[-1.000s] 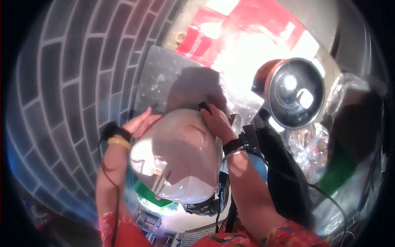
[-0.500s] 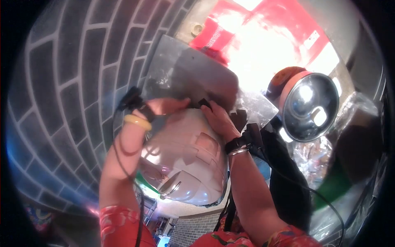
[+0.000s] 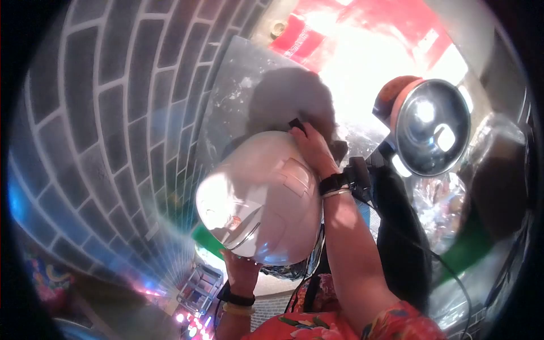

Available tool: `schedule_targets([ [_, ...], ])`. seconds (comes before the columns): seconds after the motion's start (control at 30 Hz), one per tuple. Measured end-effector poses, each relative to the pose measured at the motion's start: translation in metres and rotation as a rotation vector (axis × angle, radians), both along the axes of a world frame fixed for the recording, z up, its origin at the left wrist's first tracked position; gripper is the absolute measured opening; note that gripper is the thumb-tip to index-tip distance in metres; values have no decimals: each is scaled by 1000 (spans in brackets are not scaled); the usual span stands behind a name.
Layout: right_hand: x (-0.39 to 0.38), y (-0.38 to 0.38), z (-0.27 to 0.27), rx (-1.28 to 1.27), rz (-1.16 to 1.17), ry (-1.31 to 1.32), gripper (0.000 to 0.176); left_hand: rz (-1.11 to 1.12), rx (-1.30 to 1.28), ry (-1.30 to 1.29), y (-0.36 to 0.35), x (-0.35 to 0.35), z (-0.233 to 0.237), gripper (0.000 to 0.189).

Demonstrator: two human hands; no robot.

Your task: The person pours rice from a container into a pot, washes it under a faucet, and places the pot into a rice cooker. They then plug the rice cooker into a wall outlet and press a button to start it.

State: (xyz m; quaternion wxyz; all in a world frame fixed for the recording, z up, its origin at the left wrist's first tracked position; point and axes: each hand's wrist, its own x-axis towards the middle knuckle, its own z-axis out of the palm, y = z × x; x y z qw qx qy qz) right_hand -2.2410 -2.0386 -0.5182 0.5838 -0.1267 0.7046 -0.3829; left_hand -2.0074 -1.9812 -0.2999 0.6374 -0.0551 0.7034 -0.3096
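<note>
A large white rounded appliance with a rectangular panel and a curved dark line near its lower end fills the middle of the head view, tilted in front of me. My left hand grips its lower end, the fingertips hidden behind the shell. Against its upper right side lies my right hand, with a small black piece pinched at the fingertips. Just beyond these fingers is a grey metal-looking surface marked with white specks, carrying a dark shadow.
To the right stands an orange-sided pot with a dark, shiny inside. Behind it spreads a brightly lit red printed sheet. Clear plastic wrapping lies at the right. A grey brick wall rises close on the left.
My left hand has left the appliance's upper edge and now grips its lower end. The appliance has turned and shifted slightly. My right hand moved a little right and away with the black piece.
</note>
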Motion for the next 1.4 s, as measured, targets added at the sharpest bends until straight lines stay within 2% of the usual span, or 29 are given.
schedule_targets([
  [0.03, 5, 8, -4, -26, -53, 4, 37, -857, -202, -424, -6, -11, -4, 68],
  [0.1, 23, 34, -21, -40, -119, 26, 42, -2204, -257, -1377, -9, 34, -25, 66],
  [0.13, 40, 50, -35, -56, -209, 144, 43, -2269, -424, -1500, -22, 27, -18, 66],
  [0.17, 55, 65, -39, -71, -299, 259, 45, -2414, -314, -1642, -36, 35, -16, 68],
  [0.2, 57, 70, -17, 58, -394, 241, 47, -2453, -193, -1698, -49, 35, -19, 70],
  [0.23, 58, 81, -1, 72, -410, 244, 47, -2532, -263, -1783, -64, 46, -20, 67],
  [0.27, 61, 93, 12, 35, -479, 32, 45, -2578, -146, -1911, -79, 39, -19, 65],
  [0.3, 65, 106, 18, -6, -550, -183, 44, -2528, -218, -2048, -95, 47, -26, 61],
  [0.33, 99, 125, -20, -62, -544, -124, 32, -2550, -281, -2107, -112, 51, -30, 57],
  [0.37, 104, 134, -17, -56, -433, -109, 24, -2566, -468, -2252, -129, 51, -33, 57],
  [0.4, 121, 142, -24, -152, -492, -188, 24, -2590, -584, -2420, -146, 50, -36, 60],
  [0.47, 142, 151, -16, -230, -561, -290, 25, -2851, -669, -2646, -154, 1, -22, 51],
  [0.5, 146, 153, -11, -309, -598, -339, 26, -2886, -693, -2640, -160, 1, -25, 51],
  [0.57, 139, 160, -2, -226, -457, -487, 27, -2875, -592, -2618, -179, 5, -25, 50],
  [0.6, 127, 162, 2, -117, -284, -486, 29, -2893, -531, -2492, -180, 3, -23, 54],
  [0.63, 127, 163, -3, -120, -306, -493, 29, -2908, -552, -2502, -181, 6, -21, 54],
  [0.7, 129, 162, -14, -136, -319, 67, 31, -2968, -511, -2619, -185, 20, -18, 66],
  [0.73, 124, 159, -14, -94, -370, 29, 26, -2981, -520, -2630, -174, 9, -14, 66],
  [0.77, 126, 156, -22, -93, -385, 21, 26, -2932, -311, -2443, -156, -7, -10, 65],
  [0.8, 127, 153, -29, -187, -456, 148, 24, -2856, -127, -2259, -140, -19, -10, 64],
  [0.87, 122, 150, -31, -296, -554, 351, 22, -2774, -156, -2276, -122, -30, -15, 65],
  [0.9, 119, 150, -32, -291, -563, 346, 22, -2681, -181, -2281, -119, -34, -18, 67],
  [0.97, 101, 149, -17, -41, -491, 250, 20, -2690, -218, -2261, -122, -30, -21, 68],
  [1.03, 98, 145, -17, 29, -525, 200, 21, -2693, -245, -2246, -126, -28, -22, 70],
  [1.13, 99, 139, -27, -106, -618, 222, 21, -2687, -205, -2250, -124, -31, -23, 68],
  [1.2, 92, 141, -32, -343, -688, 1, 24, -2697, -196, -2203, -124, -31, -22, 67],
  [1.23, 87, 142, -31, -354, -677, 1, 24, -2678, -188, -2209, -125, -30, -21, 67],
  [1.33, 77, 148, -31, -339, -652, -354, 28, -2670, -200, -2179, -129, -26, -23, 66],
  [1.4, 76, 150, -33, -295, -538, -234, 27, -2682, -227, -2186, -131, -23, -21, 65],
])
